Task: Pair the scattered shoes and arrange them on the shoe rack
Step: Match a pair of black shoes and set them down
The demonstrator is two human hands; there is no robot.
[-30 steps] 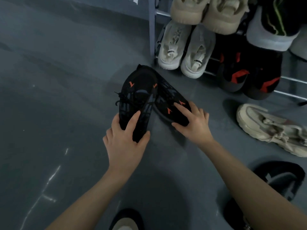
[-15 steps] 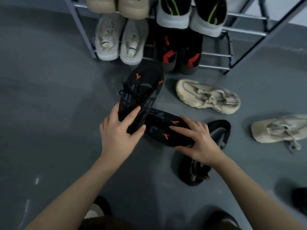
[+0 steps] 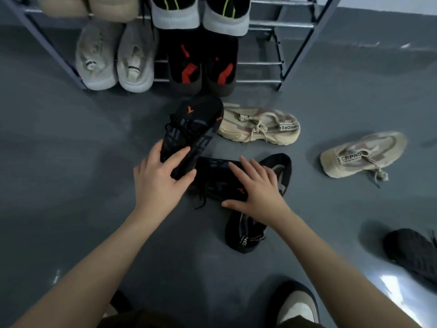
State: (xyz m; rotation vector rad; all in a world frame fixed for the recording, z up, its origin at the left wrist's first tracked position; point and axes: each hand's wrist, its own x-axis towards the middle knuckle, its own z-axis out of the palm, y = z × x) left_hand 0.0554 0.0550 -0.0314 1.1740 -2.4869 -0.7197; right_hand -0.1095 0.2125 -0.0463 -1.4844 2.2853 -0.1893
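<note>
Two black shoes with orange marks lie on the grey floor in front of the shoe rack (image 3: 293,58). One black shoe (image 3: 194,129) points at the rack; my left hand (image 3: 158,181) grips its heel with thumb and fingers round it. The other black shoe (image 3: 217,178) lies crosswise to its right, and my right hand (image 3: 257,192) grips it, fingers spread over its top and thumb against its near side. On the rack's lower bars sit a pale grey pair (image 3: 115,60) and a black-and-red pair (image 3: 203,65); a black pair with white collars (image 3: 198,13) sits above.
Two beige shoes lie apart on the floor: one (image 3: 260,126) just behind the black pair, one (image 3: 361,155) farther right. A black slip-on shoe (image 3: 250,233) lies partly under my right hand. Another dark shoe (image 3: 411,254) is at the right edge. My own feet (image 3: 298,304) show at the bottom.
The view swung right and closer to the rack. The right-hand shoe turned from angled beside the left one to lying crosswise. Both hands kept their hold on the black shoes.
</note>
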